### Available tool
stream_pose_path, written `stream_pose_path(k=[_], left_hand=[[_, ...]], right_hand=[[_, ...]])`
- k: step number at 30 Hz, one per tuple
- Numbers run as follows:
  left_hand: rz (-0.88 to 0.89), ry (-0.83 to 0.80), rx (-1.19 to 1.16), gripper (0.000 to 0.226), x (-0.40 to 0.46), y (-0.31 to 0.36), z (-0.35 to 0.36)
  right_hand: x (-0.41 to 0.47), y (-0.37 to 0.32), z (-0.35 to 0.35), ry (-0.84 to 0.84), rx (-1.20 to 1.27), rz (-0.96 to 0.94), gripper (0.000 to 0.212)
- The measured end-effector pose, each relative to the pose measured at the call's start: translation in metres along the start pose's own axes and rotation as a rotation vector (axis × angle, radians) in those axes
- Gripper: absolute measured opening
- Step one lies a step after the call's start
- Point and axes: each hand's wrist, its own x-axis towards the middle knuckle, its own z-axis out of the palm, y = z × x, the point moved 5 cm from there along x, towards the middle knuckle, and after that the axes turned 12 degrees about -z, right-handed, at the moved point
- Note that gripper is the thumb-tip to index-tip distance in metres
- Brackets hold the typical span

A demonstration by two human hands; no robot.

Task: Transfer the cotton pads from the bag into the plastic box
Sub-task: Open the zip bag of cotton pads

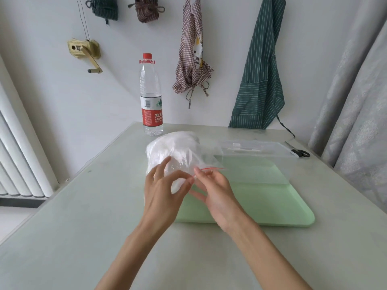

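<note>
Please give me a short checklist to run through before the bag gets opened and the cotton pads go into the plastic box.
1. Both hands on the bag: ok; left hand and right hand pinch its mouth by the red zip strip.
2. Seal open: cannot tell.
3. Cotton pads inside the bag: ok.
4. Plastic box within reach, right of the bag, on the green tray: ok.
5. Box open: cannot tell; the clear plastic hides any lid.
6. Scissors clear of the path, beyond the box: ok.

The bag [176, 151] stands left of the plastic box [257, 162], bottle [151, 97] behind.
</note>
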Motion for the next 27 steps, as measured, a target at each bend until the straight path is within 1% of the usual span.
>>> stream_pose_path(k=[2,3,6,8,9,10,11,12,13,14,15,16,18,20,22,24,27], left_hand=[[-0.039,-0.034,-0.195,0.008,0.014,0.003,-0.007],[-0.055,-0.016,-0.292,0.009,0.021,0.006,-0.014],[-0.072,0.12,-0.482,0.01,0.034,0.017,-0.041],[-0.079,0.209,-0.494,0.012,0.037,0.018,-0.058],[-0.097,0.236,-0.454,0.014,0.036,0.015,-0.063],[-0.135,0.246,-0.361,0.017,0.034,0.012,-0.064],[-0.181,0.253,-0.199,0.019,0.03,0.007,-0.06],[-0.202,0.274,0.019,0.018,0.024,0.003,-0.054],[-0.16,0.315,0.239,0.018,0.019,0.002,-0.048],[-0.074,0.34,0.383,0.019,0.015,0.004,-0.039],[-0.008,0.315,0.453,0.02,0.014,0.005,-0.029],[0.005,0.24,0.454,0.02,0.014,0.005,-0.02],[-0.123,0.045,0.331,0.021,0.014,-0.005,-0.008],[-0.244,-0.051,0.148,0.02,0.011,-0.017,-0.001],[-0.299,-0.067,0.008,0.024,0.008,-0.025,0.001],[-0.337,-0.04,-0.12,0.031,0.006,-0.031,0.001],[-0.343,0.039,-0.178,0.02,0.002,-0.029,-0.005]], right_hand=[[0.015,-0.009,0.018,-0.057,0.101,-0.036,0.021],[0.024,-0.014,0.031,-0.086,0.124,-0.054,0.022],[0.047,-0.031,0.07,-0.161,0.184,-0.095,0.024],[0.052,-0.04,0.088,-0.219,0.198,-0.119,0.019],[0.05,-0.041,0.09,-0.226,0.177,-0.137,0.015],[0.048,-0.037,0.084,-0.206,0.116,-0.151,0.01],[0.045,-0.027,0.074,-0.162,0.024,-0.149,0.009],[0.042,-0.015,0.059,-0.098,-0.097,-0.139,0.011],[0.038,-0.001,0.044,-0.032,-0.216,-0.125,0.014],[0.035,0.01,0.03,0.027,-0.308,-0.1,0.014],[0.031,0.018,0.018,0.068,-0.357,-0.063,0.013],[0.027,0.024,0.01,0.091,-0.367,-0.021,0.013],[0.02,0.03,-0.002,0.117,-0.32,0.046,0.017],[0.013,0.033,-0.009,0.13,-0.325,0.057,0.023],[0.008,0.031,-0.009,0.111,-0.354,0.032,0.026],[0.004,0.026,-0.005,0.088,-0.395,-0.012,0.028],[0.0,0.016,-0.001,0.049,-0.443,-0.079,0.03]])
